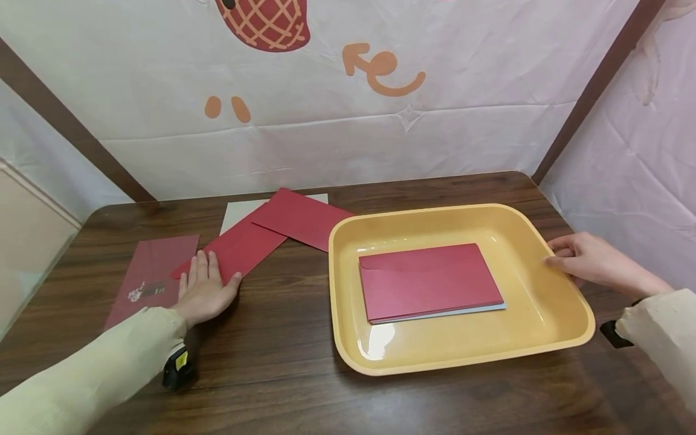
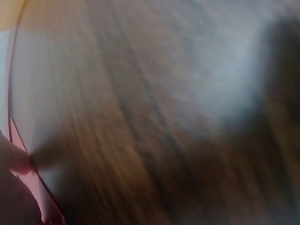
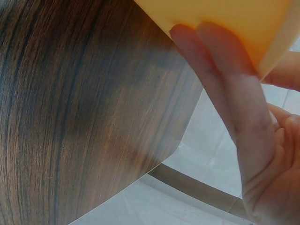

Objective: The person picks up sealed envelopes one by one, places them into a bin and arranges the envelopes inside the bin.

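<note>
My left hand (image 1: 206, 291) lies with fingers extended on a red envelope (image 1: 247, 246), close to a darker red envelope (image 1: 152, 266) with a small white print. In the left wrist view only part of the hand (image 2: 16, 161) shows at the left edge, over a blurred envelope. On the right, my right hand (image 1: 595, 260) grips the side of a yellow tray (image 1: 462, 353), thumb over the rim. Its fingers (image 3: 234, 84) press the tray's outer side in the right wrist view. Inside the tray lies a stack of red envelopes (image 1: 429, 281), with a light blue edge beneath.
Another red envelope (image 1: 301, 216) overlaps the one under my left hand and reaches to the tray's left side. A whitish sheet (image 1: 236, 212) is partly covered by them. The wooden table (image 1: 272, 362) ends at a white printed curtain (image 1: 337, 145) behind.
</note>
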